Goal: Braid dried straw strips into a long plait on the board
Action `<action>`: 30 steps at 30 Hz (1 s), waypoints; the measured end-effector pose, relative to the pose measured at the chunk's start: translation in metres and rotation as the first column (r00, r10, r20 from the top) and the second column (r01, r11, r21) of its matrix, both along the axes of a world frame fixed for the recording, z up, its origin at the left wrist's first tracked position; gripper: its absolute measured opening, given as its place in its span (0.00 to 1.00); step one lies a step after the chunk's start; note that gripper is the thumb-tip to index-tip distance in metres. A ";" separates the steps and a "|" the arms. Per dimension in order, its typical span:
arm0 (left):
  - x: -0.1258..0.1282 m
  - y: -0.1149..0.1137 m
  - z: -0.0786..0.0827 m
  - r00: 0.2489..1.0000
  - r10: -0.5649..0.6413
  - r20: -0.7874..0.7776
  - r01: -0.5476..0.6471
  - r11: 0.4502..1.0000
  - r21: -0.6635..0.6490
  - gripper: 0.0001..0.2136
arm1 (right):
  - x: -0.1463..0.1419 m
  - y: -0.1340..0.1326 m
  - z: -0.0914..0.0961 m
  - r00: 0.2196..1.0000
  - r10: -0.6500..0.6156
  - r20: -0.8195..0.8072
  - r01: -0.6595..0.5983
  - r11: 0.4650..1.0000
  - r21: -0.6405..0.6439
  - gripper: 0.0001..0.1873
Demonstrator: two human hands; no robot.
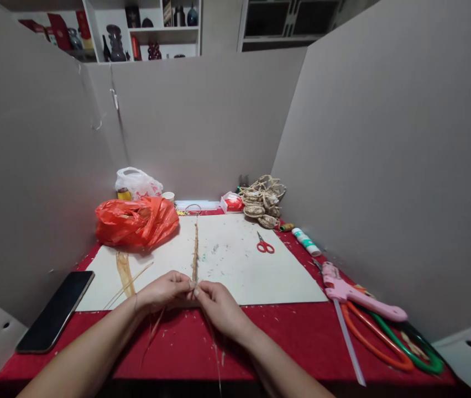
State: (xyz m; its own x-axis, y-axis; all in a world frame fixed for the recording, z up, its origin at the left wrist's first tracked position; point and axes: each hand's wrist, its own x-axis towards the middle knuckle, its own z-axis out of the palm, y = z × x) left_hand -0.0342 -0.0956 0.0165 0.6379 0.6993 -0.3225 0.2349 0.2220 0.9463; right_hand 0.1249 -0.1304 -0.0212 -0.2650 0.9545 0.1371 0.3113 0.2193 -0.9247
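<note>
A narrow tan straw braid [195, 251] runs away from me over the white board [235, 237], its near end between my fingers. A thin loop shows beyond its far end. My left hand [169, 288] pinches the near end from the left. Close against it, my right hand [216, 304] grips the same end, thumb on top. Loose straw strands [152, 334] hang from the hands over the red cloth [177, 354]. The exact grip point is partly hidden by the fingers. Flat straw strips [123, 273] lie by my left wrist.
An orange plastic bag [136, 221] sits back left, a phone [55, 312] at left. Red-handled scissors [265, 245] lie right of the braid. Woven straw pieces [262, 199] pile up behind. A pink glue gun [355, 296] and larger scissors [397, 342] lie at right. Grey panels [202, 121] enclose the table.
</note>
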 end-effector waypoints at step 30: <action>0.009 -0.011 -0.016 0.961 0.102 0.256 -0.087 0.994 -0.070 0.19 | -0.011 -0.038 0.027 0.837 -0.193 0.512 0.115 0.977 0.181 0.14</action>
